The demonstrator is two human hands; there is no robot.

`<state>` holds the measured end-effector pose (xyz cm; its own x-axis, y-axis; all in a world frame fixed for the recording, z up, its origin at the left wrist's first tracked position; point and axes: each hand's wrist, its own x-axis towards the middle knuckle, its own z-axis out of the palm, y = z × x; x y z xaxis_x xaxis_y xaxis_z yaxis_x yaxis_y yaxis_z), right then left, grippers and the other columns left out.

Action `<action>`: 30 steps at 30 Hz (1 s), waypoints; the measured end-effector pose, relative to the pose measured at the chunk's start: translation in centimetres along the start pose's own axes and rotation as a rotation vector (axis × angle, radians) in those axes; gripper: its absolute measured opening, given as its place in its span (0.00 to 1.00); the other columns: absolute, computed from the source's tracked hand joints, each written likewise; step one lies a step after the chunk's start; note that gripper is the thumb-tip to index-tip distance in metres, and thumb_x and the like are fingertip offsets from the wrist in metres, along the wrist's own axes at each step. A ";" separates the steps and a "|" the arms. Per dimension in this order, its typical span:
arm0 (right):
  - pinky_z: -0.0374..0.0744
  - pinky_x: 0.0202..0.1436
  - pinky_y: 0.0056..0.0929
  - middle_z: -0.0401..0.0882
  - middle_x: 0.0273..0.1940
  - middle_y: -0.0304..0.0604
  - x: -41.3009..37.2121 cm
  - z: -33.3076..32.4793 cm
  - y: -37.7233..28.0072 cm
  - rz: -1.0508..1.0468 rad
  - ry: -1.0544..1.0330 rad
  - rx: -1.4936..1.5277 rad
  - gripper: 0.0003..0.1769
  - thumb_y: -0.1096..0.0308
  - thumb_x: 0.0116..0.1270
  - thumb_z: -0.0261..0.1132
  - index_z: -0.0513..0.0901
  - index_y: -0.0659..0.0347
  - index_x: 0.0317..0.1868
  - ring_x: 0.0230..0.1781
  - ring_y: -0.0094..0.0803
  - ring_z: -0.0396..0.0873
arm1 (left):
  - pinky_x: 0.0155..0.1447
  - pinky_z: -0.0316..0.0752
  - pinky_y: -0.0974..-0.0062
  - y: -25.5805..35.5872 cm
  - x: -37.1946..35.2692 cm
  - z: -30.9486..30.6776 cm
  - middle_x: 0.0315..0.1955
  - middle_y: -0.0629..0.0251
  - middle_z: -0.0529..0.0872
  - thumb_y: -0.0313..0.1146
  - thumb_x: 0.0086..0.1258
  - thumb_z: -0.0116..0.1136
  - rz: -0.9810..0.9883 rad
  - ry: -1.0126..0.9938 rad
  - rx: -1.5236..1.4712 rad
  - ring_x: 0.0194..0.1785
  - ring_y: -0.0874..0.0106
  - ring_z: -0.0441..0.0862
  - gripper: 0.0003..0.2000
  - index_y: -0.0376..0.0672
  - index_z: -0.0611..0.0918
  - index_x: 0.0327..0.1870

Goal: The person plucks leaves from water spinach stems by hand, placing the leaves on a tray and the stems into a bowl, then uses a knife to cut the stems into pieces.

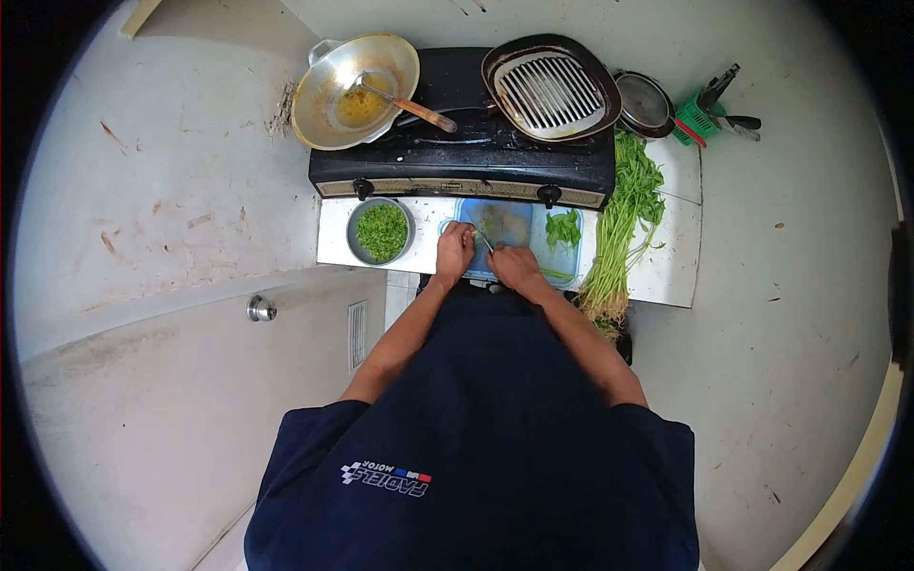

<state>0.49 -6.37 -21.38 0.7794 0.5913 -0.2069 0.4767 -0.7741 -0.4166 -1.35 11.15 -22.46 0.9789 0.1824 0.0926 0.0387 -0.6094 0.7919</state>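
Note:
My right hand (515,266) is closed round the handle of a knife (482,234), whose blade points up and left over a blue cutting board (568,265). Just left of the blade, the fingers of my left hand (455,250) are pinched together near the board's left edge; a small pale bit shows at the fingertips, too small to name. Green leaves (563,228) lie on the board's right part, with a few green stems (556,274) below them. A grey bowl (410,233) of chopped greens (382,231) stands left of my left hand.
Behind the board is a black stove (457,171) bearing a wok (324,119) with a ladle (419,111) and a grill pan (552,90). Rooted greens (624,219) lie along the right. Beyond are a small pan (645,103) and a green basket (697,119) with utensils.

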 end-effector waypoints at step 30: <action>0.86 0.38 0.51 0.87 0.29 0.60 -0.6 0.7 -0.5 0.015 0.052 0.080 0.23 0.54 0.79 0.56 0.83 0.68 0.37 0.30 0.56 0.88 | 0.40 0.80 0.65 -1.0 -0.1 1.0 0.34 0.52 0.84 0.21 0.69 0.59 -0.027 0.047 0.041 0.32 0.59 0.84 0.05 0.35 0.86 0.41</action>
<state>-0.50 -6.21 -21.70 0.8073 0.5656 -0.1687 0.4321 -0.7611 -0.4838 -1.31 10.98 -23.86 0.9670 0.2341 0.1004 0.0737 -0.6345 0.7694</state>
